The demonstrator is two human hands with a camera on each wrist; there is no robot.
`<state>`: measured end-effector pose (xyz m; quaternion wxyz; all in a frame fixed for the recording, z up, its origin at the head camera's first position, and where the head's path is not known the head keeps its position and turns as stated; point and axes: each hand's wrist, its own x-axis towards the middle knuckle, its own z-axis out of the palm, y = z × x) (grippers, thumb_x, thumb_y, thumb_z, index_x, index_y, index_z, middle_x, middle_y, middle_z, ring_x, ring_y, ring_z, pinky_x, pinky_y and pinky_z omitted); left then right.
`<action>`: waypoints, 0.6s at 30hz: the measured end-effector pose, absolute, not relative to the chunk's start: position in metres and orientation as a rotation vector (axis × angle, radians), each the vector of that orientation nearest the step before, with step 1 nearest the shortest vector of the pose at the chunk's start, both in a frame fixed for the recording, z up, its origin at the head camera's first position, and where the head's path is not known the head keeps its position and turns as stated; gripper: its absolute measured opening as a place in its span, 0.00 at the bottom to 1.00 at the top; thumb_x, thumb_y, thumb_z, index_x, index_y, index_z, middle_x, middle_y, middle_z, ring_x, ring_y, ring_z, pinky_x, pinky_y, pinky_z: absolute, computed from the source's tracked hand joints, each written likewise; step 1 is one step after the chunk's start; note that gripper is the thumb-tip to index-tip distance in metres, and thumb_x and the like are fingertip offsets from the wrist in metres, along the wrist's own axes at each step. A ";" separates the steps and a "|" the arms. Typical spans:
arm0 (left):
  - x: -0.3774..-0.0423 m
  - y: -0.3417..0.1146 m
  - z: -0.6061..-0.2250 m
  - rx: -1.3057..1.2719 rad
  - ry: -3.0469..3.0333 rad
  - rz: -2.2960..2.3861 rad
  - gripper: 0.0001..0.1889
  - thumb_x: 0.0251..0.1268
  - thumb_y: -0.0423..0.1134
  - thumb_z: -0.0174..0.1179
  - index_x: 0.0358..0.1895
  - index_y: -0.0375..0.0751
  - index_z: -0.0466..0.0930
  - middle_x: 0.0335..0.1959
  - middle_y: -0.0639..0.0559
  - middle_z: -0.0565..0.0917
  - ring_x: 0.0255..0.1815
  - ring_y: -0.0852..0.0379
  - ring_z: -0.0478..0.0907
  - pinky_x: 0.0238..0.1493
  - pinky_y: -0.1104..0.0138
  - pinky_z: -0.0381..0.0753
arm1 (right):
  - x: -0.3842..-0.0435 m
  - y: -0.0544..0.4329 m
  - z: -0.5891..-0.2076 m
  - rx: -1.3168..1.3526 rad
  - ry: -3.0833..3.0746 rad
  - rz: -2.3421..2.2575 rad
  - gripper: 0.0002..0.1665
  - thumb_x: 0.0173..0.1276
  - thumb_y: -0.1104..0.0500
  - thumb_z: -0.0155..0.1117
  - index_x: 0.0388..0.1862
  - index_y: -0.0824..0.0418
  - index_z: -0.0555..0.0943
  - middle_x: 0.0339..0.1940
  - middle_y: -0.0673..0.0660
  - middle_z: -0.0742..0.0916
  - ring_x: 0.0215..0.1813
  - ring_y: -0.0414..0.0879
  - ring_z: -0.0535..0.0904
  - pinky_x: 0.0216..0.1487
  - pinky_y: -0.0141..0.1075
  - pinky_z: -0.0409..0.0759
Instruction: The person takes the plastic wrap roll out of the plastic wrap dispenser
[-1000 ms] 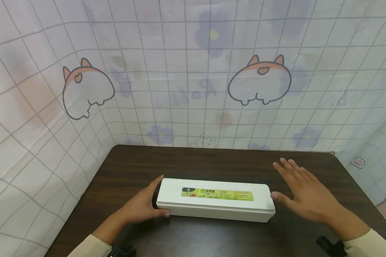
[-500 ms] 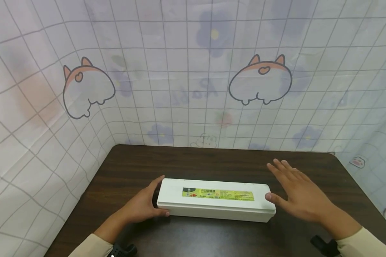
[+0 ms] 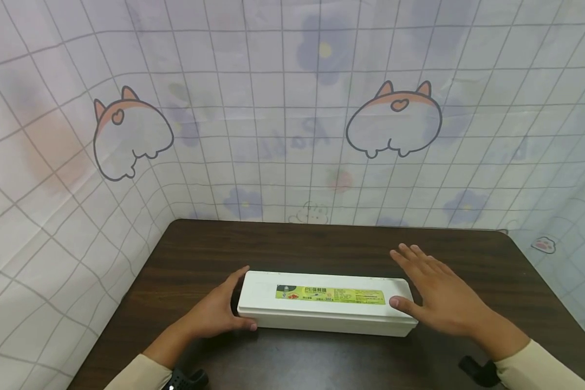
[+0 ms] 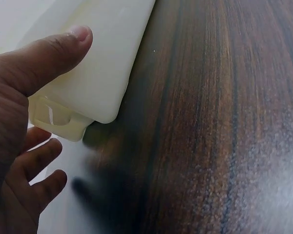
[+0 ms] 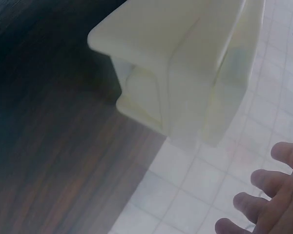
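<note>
A long white cling film box (image 3: 258,295) with a yellow-green label (image 3: 330,294) lies flat on the table in the head view, its lid down. My left hand (image 3: 215,311) holds the left end, thumb along the front side and index finger at the back corner. In the left wrist view the thumb lies against the box's side (image 4: 105,63), while other fingers hang past its end. Fingers spread, my right hand (image 3: 443,298) is at the right end, its thumb overlapping the lid; contact cannot be told. The right wrist view shows a gap between the fingers (image 5: 271,183) and the box end (image 5: 195,73).
The dark wood-grain table (image 3: 292,244) has rounded far corners. A white gridded cloth (image 3: 283,135) with cartoon prints hangs behind it and along both sides.
My right hand has moved left, from just beside the box's right end to over it. The left hand and the box stay in place.
</note>
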<state>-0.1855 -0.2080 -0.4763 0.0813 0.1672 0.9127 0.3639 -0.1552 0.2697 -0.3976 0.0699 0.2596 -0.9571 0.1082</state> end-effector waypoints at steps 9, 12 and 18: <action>-0.189 -0.209 -0.481 0.527 2.699 1.125 0.68 0.37 0.60 0.85 0.81 0.39 0.51 0.69 0.41 0.72 0.63 0.45 0.73 0.63 0.43 0.68 | -0.159 0.251 -0.402 0.850 -2.874 0.324 0.53 0.72 0.30 0.59 0.85 0.55 0.53 0.84 0.59 0.58 0.81 0.61 0.54 0.73 0.60 0.56; -0.190 -0.209 -0.482 0.532 2.694 1.127 0.69 0.37 0.59 0.85 0.81 0.39 0.51 0.69 0.41 0.72 0.63 0.45 0.73 0.63 0.43 0.68 | -0.160 0.248 -0.404 0.863 -2.875 0.320 0.53 0.72 0.30 0.58 0.85 0.54 0.53 0.83 0.58 0.59 0.81 0.61 0.54 0.73 0.60 0.56; -0.191 -0.208 -0.484 0.543 2.694 1.137 0.69 0.36 0.59 0.85 0.81 0.39 0.51 0.68 0.39 0.72 0.64 0.44 0.73 0.64 0.43 0.67 | -0.161 0.245 -0.407 0.880 -2.865 0.322 0.53 0.72 0.29 0.57 0.84 0.54 0.54 0.83 0.59 0.60 0.80 0.61 0.56 0.72 0.61 0.58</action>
